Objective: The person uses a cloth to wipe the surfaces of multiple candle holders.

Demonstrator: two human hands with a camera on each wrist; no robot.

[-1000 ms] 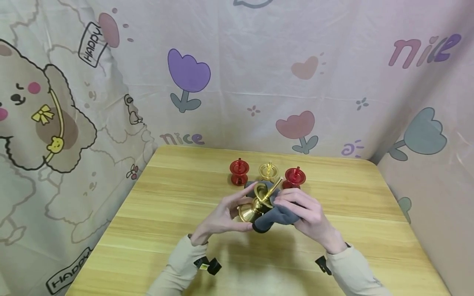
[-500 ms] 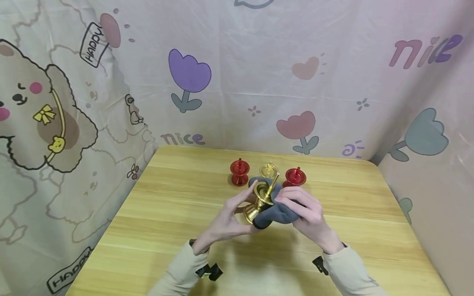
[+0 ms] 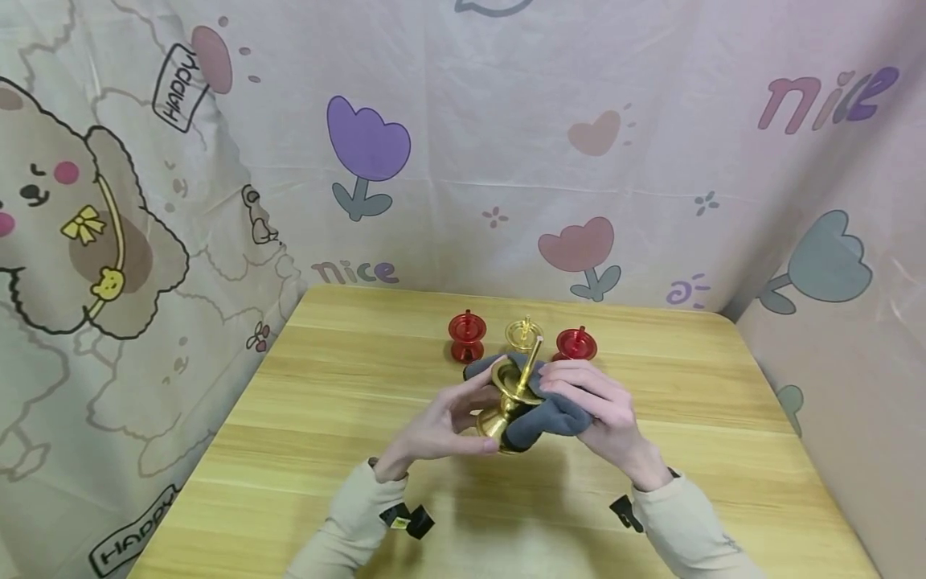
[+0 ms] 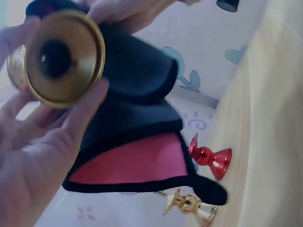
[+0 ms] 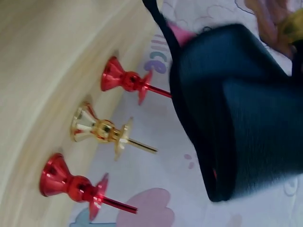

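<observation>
My left hand (image 3: 441,426) grips a gold pricket candle holder (image 3: 494,423) by its flared base and dish, tilted above the table. Its spike points up and to the right. In the left wrist view the round underside of its base (image 4: 87,59) faces the camera. With my right hand (image 3: 604,406) I hold a folded blue-grey cloth (image 3: 553,418) against the dish and stem. The cloth's black edging and pink reverse side (image 4: 137,163) show in the left wrist view. Part of the holder's stem is hidden behind the cloth.
Behind my hands, a red candle holder (image 3: 467,331), a gold one (image 3: 515,336) and another red one (image 3: 576,346) stand in a row on the wooden table (image 3: 347,386). A printed curtain (image 3: 463,145) hangs behind the table.
The gold candle holder has turned in my left hand, its spike now standing steeper. The cloth has shifted along it with my right hand. The three standing holders have not moved.
</observation>
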